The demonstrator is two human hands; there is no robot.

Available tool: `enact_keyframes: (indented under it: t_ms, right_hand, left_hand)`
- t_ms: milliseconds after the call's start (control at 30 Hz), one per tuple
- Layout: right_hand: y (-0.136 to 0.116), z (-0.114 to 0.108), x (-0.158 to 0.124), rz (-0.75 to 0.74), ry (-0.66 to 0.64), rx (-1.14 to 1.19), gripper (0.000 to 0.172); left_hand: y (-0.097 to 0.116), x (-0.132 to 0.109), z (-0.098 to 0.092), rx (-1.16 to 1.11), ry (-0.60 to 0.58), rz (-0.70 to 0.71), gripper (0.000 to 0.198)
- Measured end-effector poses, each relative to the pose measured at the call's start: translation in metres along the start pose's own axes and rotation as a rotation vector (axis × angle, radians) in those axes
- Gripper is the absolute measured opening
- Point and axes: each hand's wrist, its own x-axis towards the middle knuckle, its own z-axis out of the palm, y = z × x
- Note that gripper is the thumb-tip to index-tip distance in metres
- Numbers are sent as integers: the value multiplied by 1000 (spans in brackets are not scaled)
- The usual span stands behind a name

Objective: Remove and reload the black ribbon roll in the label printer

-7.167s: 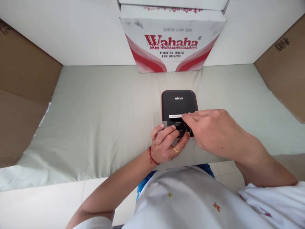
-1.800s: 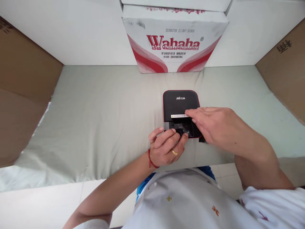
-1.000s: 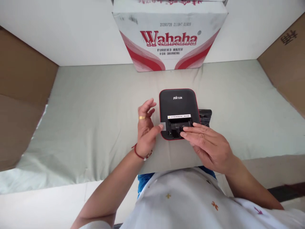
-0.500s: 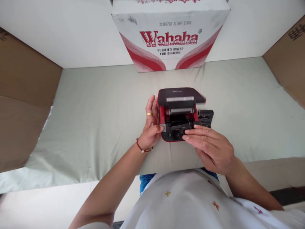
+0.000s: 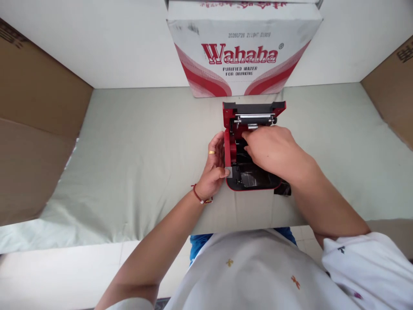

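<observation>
On cloth [image 5: 145, 142], right hand [image 5: 275, 148] in open device [image 5: 227, 148]

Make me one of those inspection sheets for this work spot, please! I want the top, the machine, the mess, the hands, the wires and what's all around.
Surface: pale green cloth, wrinkled.
Machine: black and red, lid up; shiny dark film across its front.
Clutter: a dark scrap sticking out by the right front corner.
Grips: left hand has its thumb on the grey tab, fingers along the left side; right hand reaches inside, fingertips partly hidden, so what it holds can't be told.
Cables: nothing seen.
Surroundings: Wahaha box behind, brown boxes left and right, white wall.
</observation>
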Motion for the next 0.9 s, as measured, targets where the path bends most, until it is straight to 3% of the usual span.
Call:
enact_keyframes:
  t_ms: [167, 567, 633, 733, 833, 900]
  right_hand:
    - [-11, 1, 2, 39, -46, -28, 35]
    - [-6, 6, -7, 11, 4, 45, 35]
    - [-6, 4, -17, 16, 40, 113, 39]
    - [3, 0, -47, -21, 148, 341, 31]
    - [30, 1, -88, -47, 277, 633, 28]
    - [60, 7, -112, 55, 349, 677, 40]
  left_hand:
    - [-1, 1, 0, -11, 2, 3, 110]
    - [0, 3, 0, 15, -12, 8, 110]
    - [2, 3, 1, -14, -16, -10, 108]
    - [6, 2, 5, -82, -10, -57, 105]
    - [7, 2, 7, -132, 11, -87, 105]
    - [6, 2, 6, -145, 18, -98, 106]
